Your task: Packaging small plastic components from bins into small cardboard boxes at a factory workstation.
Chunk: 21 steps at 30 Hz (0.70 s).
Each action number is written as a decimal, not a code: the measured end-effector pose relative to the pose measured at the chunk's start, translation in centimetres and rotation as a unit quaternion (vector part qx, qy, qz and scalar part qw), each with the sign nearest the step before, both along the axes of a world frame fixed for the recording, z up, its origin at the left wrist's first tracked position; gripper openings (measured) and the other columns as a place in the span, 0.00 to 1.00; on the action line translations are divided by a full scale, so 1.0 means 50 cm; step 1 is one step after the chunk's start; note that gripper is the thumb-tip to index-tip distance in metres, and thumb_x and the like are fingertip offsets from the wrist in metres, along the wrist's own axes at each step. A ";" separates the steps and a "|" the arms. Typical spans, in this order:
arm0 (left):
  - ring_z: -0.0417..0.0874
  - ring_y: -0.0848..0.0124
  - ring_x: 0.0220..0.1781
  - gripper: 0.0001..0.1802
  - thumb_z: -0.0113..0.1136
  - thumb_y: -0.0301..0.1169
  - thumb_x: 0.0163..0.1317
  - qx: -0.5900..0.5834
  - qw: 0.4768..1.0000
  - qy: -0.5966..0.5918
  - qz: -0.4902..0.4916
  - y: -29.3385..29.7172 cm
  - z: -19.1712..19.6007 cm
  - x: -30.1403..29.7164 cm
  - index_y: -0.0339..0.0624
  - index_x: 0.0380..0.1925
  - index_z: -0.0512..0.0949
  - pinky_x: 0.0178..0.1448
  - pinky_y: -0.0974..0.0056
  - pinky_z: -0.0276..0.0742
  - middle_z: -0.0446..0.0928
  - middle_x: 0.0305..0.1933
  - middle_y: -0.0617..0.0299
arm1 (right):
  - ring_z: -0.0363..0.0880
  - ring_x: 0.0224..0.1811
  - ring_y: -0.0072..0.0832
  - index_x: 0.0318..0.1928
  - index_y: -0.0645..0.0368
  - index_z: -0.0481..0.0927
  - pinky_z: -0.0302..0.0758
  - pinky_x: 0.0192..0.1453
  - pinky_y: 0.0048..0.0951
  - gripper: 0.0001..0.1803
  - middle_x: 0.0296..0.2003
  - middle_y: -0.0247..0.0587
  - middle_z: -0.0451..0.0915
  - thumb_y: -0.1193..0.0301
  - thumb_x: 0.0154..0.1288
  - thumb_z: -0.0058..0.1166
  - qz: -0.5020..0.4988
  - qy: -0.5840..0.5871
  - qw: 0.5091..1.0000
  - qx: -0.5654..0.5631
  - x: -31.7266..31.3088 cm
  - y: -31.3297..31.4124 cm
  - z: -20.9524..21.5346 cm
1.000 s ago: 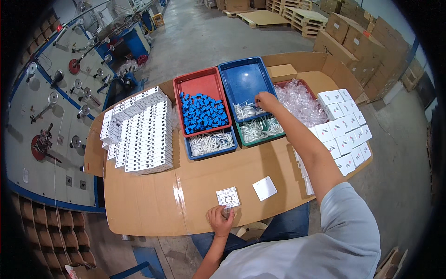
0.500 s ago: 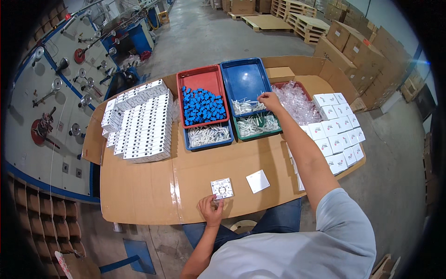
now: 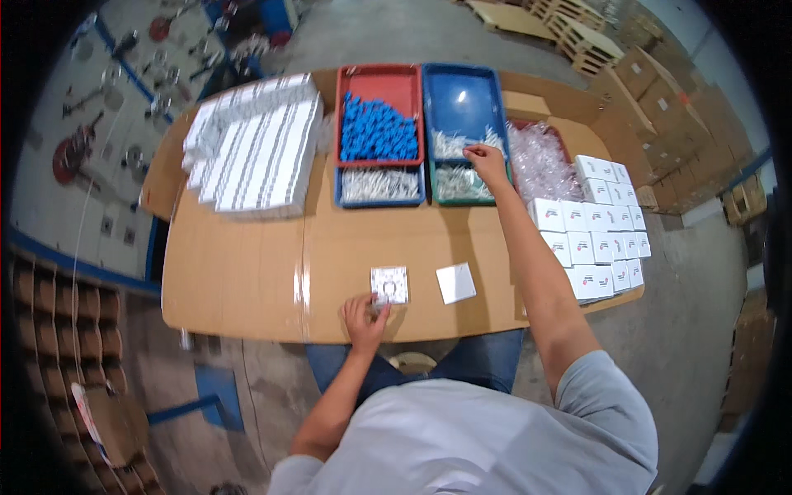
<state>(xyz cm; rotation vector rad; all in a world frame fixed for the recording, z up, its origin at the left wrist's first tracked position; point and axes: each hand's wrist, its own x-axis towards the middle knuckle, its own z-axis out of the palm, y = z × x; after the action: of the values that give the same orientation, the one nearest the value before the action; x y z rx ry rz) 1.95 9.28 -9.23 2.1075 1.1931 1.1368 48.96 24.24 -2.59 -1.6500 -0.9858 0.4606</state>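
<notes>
A square white part with dark markings and a round middle (image 3: 389, 285) lies on the cardboard tabletop. At its near left corner, my left hand (image 3: 364, 323) has curled fingers and thumb closed on the edge. To its right lies a plain white square plate (image 3: 456, 283), touched by neither hand. My right hand (image 3: 488, 165) reaches forward to the near end of the blue tray (image 3: 464, 92), over small white stick-like pieces (image 3: 450, 147). Its thumb and fingertips are pinched together; whatever is between them is too small and blurred to make out.
A red tray (image 3: 380, 80) holds blue parts (image 3: 375, 130). Below it, another blue tray (image 3: 379, 202) holds white pieces; a green tray (image 3: 466, 200) stands beside it. Clear plastic pieces (image 3: 543, 169) and white boxes (image 3: 594, 219) are at right, stacked white cartons (image 3: 256, 153) at left.
The view has shifted, so the table sits higher in the picture. My right hand has drawn slightly nearer over the white pieces, fingertips still pinched. My left hand stays at the square part.
</notes>
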 end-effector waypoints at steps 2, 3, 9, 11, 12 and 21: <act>0.81 0.59 0.49 0.19 0.78 0.34 0.55 0.004 1.000 0.009 0.020 0.004 0.004 -0.019 0.43 0.45 0.83 0.59 0.54 0.68 0.83 0.44 0.58 | 0.80 0.33 0.18 0.43 0.63 0.91 0.76 0.38 0.25 0.11 0.32 0.34 0.88 0.69 0.65 0.70 0.051 0.041 0.996 -0.069 -0.145 -0.040 0.024; 0.81 0.60 0.48 0.20 0.78 0.34 0.55 -0.009 1.000 -0.002 0.007 0.006 0.023 -0.007 0.42 0.46 0.84 0.58 0.55 0.68 0.84 0.43 0.59 | 0.79 0.33 0.17 0.43 0.63 0.90 0.75 0.38 0.23 0.08 0.34 0.33 0.88 0.73 0.65 0.69 0.057 0.010 0.996 -0.067 -0.189 -0.080 0.023; 0.82 0.61 0.48 0.21 0.79 0.37 0.54 0.010 1.000 -0.021 0.001 0.009 0.032 0.010 0.44 0.46 0.83 0.56 0.56 0.69 0.84 0.44 0.62 | 0.74 0.30 0.14 0.43 0.60 0.86 0.70 0.33 0.18 0.06 0.33 0.28 0.85 0.74 0.68 0.67 0.172 0.154 0.970 -0.079 -0.497 -0.287 -0.029; 0.82 0.61 0.49 0.21 0.79 0.37 0.54 0.017 1.000 -0.017 0.001 0.006 0.029 0.003 0.45 0.46 0.83 0.57 0.56 0.69 0.84 0.45 0.62 | 0.74 0.30 0.14 0.43 0.60 0.86 0.71 0.35 0.18 0.06 0.32 0.28 0.84 0.75 0.67 0.68 0.188 0.157 0.965 -0.093 -0.565 -0.326 -0.023; 0.82 0.61 0.50 0.22 0.79 0.37 0.54 0.028 0.999 -0.018 -0.005 0.004 0.029 0.002 0.45 0.47 0.83 0.57 0.56 0.69 0.84 0.46 0.62 | 0.75 0.32 0.15 0.43 0.61 0.86 0.71 0.37 0.18 0.06 0.34 0.29 0.84 0.75 0.67 0.68 0.192 0.151 0.964 -0.101 -0.586 -0.342 -0.016; 0.82 0.59 0.49 0.22 0.78 0.35 0.54 0.026 0.999 -0.014 -0.021 0.007 0.017 0.008 0.44 0.48 0.83 0.58 0.55 0.70 0.84 0.46 0.60 | 0.78 0.37 0.19 0.41 0.63 0.87 0.73 0.39 0.22 0.06 0.42 0.35 0.83 0.72 0.72 0.65 0.212 0.078 0.973 -0.043 -0.579 -0.370 -0.058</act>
<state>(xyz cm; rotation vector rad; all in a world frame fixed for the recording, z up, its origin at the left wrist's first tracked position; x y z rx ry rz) 2.33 9.64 -8.40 2.1381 1.1121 1.1856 20.01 5.72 -5.49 -1.4496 -1.2160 0.9169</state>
